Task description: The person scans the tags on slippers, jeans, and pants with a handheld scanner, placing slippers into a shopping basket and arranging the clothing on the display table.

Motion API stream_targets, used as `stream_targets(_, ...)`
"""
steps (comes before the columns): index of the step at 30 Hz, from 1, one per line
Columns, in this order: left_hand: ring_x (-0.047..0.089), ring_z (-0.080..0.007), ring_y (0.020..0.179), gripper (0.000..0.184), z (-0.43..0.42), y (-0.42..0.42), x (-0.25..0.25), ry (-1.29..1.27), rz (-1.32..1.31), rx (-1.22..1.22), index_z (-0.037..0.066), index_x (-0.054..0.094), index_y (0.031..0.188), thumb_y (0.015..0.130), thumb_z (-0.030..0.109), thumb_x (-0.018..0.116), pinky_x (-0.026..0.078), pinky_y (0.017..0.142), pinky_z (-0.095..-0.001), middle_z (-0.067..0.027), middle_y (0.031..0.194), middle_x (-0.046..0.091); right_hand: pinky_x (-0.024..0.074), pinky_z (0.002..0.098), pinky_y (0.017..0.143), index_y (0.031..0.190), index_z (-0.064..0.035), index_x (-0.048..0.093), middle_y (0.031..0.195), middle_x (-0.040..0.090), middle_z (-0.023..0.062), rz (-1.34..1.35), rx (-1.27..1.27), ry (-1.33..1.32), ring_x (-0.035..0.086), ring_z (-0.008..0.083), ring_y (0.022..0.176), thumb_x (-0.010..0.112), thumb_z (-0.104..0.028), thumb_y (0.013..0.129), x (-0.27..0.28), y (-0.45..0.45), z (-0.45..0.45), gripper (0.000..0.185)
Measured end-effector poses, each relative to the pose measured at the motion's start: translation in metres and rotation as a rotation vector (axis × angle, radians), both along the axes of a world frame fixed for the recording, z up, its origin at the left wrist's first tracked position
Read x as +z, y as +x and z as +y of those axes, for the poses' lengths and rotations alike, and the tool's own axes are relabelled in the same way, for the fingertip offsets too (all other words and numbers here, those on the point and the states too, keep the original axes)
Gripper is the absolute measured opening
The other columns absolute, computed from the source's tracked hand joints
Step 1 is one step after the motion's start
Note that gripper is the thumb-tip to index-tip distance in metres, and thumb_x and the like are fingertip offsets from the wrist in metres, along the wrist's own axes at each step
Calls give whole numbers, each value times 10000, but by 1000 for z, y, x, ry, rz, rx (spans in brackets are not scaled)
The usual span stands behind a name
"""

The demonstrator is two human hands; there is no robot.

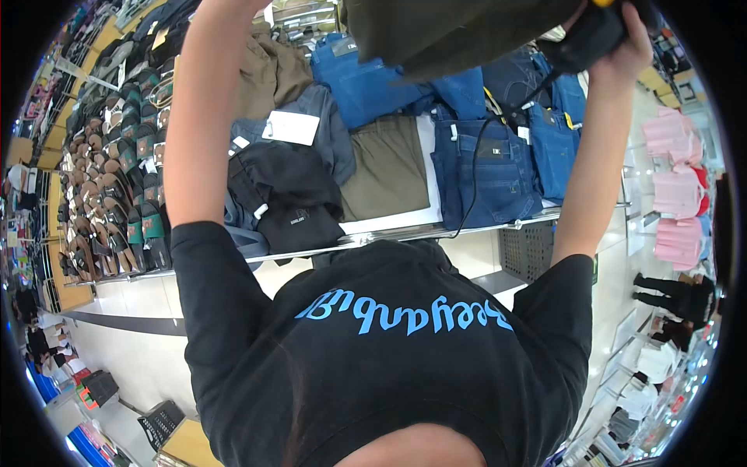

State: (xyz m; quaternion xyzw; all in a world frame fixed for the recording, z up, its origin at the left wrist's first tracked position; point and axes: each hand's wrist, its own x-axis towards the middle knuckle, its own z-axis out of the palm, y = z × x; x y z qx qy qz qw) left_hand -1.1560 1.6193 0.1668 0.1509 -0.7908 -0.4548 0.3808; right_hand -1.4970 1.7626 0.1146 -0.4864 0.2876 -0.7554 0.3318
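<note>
My right hand (626,47) is at the top right, its fingers wrapped round a black corded device (589,37). Beside the device, a dark olive garment (443,35) hangs across the top of the view, raised over the clothes. My left forearm reaches up past the top edge, so the left hand is out of sight. Below lie folded olive trousers (385,167), blue jeans (486,171) and a crumpled black garment (288,187). A white tag (291,128) rests on a grey garment (331,128). The device's black cord (475,167) runs down over the jeans.
Rows of sandals (117,179) fill a rack at the left. A metal rail (358,243) edges the clothes display, with a grey basket (527,253) under it. Pink shirts (675,194) hang at the far right, and a person in black (685,300) is below them.
</note>
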Motion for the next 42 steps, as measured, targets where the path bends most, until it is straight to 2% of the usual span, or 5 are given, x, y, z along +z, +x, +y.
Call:
stream_targets(7,611,-187,788,295,74,80,-110,-325,-320,-9,14,604,962,670,-26,622,470,743,-301,-96,866,634,404,373,937,1375,-65,333,1294,446,251,14,578,251,506,293,1137,719,-312,736,-148,53,82,786)
stream_targets(13,618,-295,826,264,144,126,-239,272,-497,-237,-20,574,906,655,-100,556,468,737,-317,-141,839,620,378,383,1011,1333,-1,396,1254,537,209,108,992,595,492,295,1203,791,-89,659,-240,127,153,786)
stream_targets(29,423,-416,1209,374,22,20,-337,-274,-607,437,76,556,1090,739,111,682,439,882,-450,-240,1428,272,402,287,939,1138,-4,608,1169,604,84,-265,358,1061,559,162,1054,601,-254,849,-315,109,23,382)
stream_targets(36,518,-386,1051,567,28,50,-380,-254,-599,663,74,448,1290,751,58,623,445,872,-416,-281,1386,294,487,258,650,1019,-34,658,1036,615,57,-179,48,1295,571,125,885,622,-295,847,-370,108,41,315)
stream_targets(42,509,-354,968,351,116,93,-399,54,-699,636,11,513,1063,742,84,635,427,841,-415,-170,1034,518,540,433,779,1067,15,576,1093,594,127,-575,161,1134,544,238,1030,642,-229,834,-349,143,60,344)
